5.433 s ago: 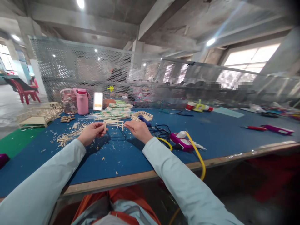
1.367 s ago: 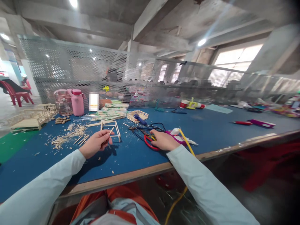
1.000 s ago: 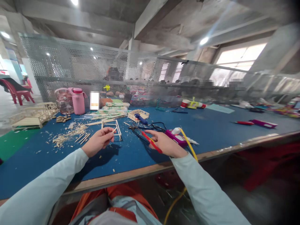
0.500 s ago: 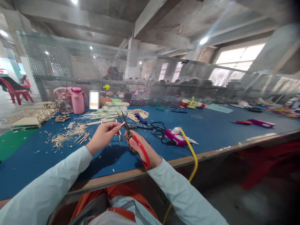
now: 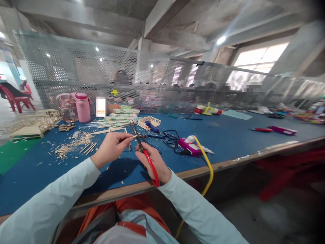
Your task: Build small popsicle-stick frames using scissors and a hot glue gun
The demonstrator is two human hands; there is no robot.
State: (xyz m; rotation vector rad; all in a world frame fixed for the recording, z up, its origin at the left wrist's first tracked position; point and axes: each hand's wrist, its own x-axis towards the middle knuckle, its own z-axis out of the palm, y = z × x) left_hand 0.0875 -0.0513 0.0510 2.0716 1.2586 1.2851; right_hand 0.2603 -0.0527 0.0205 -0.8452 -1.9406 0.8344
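Between thumb and fingers, my left hand (image 5: 111, 148) pinches a small wooden stick (image 5: 134, 136), whose tip reaches the scissor blades. My right hand (image 5: 154, 163) is wrapped round red-handled scissors (image 5: 150, 164), blades pointing up and away from me. Just behind the hands stands a small frame of sticks (image 5: 118, 130), partly hidden by my left hand. A blue glue gun (image 5: 152, 126) rests on a small wooden tray-like piece (image 5: 142, 122). Cut sticks (image 5: 90, 148) and a heap of wood scraps (image 5: 73, 144) lie left of my left hand.
A pink bottle (image 5: 83, 107) and a clear jug (image 5: 68, 108) stand back left, near stick-built models (image 5: 30, 127). Bundled sticks (image 5: 119, 117) lie before the perforated metal screen (image 5: 86, 64). A purple power strip (image 5: 189, 147) with a yellow cable (image 5: 208, 166) lies to the right.
The scissor blades have shifted slightly and now meet the stick's tip more closely. My right hand has turned a little, showing more of its back. The view has moved slightly.
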